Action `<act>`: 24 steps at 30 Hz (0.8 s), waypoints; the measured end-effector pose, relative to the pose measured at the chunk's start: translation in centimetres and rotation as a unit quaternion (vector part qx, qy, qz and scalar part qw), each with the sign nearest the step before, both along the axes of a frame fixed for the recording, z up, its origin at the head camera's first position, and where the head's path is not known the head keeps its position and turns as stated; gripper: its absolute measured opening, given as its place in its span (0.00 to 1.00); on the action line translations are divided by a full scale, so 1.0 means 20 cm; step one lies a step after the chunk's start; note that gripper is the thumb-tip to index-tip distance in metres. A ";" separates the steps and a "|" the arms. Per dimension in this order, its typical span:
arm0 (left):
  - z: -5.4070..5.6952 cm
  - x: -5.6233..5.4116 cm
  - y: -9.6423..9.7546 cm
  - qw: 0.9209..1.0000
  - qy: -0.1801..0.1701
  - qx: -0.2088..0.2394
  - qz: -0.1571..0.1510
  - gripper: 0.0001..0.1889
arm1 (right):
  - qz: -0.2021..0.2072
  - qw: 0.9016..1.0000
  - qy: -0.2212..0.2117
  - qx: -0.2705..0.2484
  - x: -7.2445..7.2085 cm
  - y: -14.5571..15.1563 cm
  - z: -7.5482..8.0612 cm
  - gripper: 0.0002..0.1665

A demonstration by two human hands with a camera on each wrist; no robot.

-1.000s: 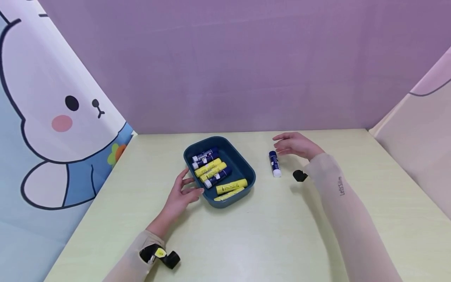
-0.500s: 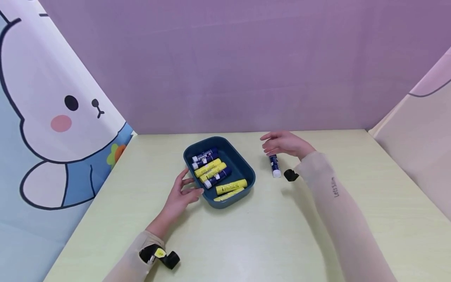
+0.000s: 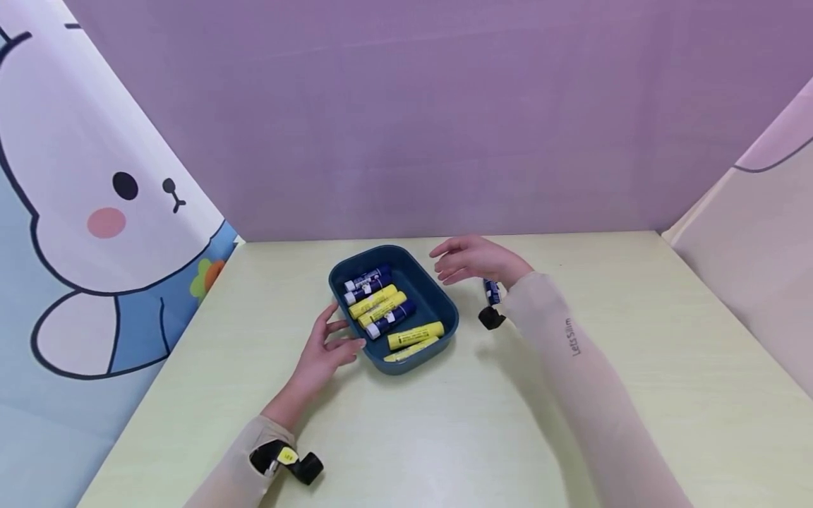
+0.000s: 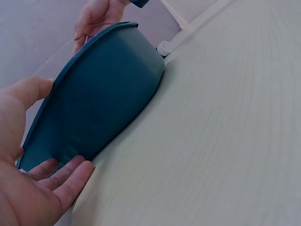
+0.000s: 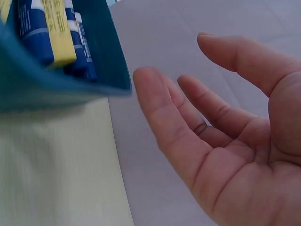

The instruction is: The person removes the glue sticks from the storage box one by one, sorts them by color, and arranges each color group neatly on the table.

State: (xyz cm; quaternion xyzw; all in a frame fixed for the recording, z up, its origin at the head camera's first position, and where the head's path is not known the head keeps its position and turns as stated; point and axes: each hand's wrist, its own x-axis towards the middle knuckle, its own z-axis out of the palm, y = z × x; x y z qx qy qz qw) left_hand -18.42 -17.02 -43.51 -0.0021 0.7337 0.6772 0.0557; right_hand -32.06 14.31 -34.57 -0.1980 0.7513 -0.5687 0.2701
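Observation:
A dark teal box (image 3: 416, 281) on the table holds several glue sticks, some navy with white ends (image 3: 390, 319) and some yellow (image 3: 416, 336). My left hand (image 3: 320, 353) rests on the box's left side. In the left wrist view its thumb touches the rim (image 4: 60, 75), and its outstretched fingers (image 4: 75, 181) lie against the lower wall. My right hand (image 3: 473, 259) hovers just right of the box's far end, with loosely bent fingers and nothing in them. Another navy glue stick (image 3: 492, 291) lies on the table, partly hidden by the right wrist and its camera.
The pale table (image 3: 406, 437) ends at a purple backdrop (image 3: 444, 141). A cartoon-printed cloth (image 3: 127, 268) covers the left side and a pale one (image 3: 756, 247) the right. Black cameras sit on both wrists.
My right hand has moved left, passing over the loose glue stick and reaching the box's right side. That glue stick stays on the table. My left hand and the box have held still.

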 end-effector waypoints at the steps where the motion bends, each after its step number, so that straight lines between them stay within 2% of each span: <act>1: 0.00 0.00 0.00 1.000 0.000 0.000 0.000 0.48 | 0.005 1.000 0.001 -0.001 0.00 -0.02 0.00 0.26; 7: 0.00 0.00 0.00 1.000 0.000 0.002 -0.002 0.48 | 0.024 1.000 -0.013 0.014 0.01 -0.13 0.00 0.28; 15: 0.00 0.00 0.00 1.000 0.002 0.005 0.002 0.48 | 0.038 0.996 -0.031 0.071 0.01 -0.26 -0.02 0.27; 24: 0.00 0.00 0.01 1.000 0.001 0.003 0.000 0.48 | 0.065 0.985 -0.040 0.155 0.01 -0.35 -0.01 0.25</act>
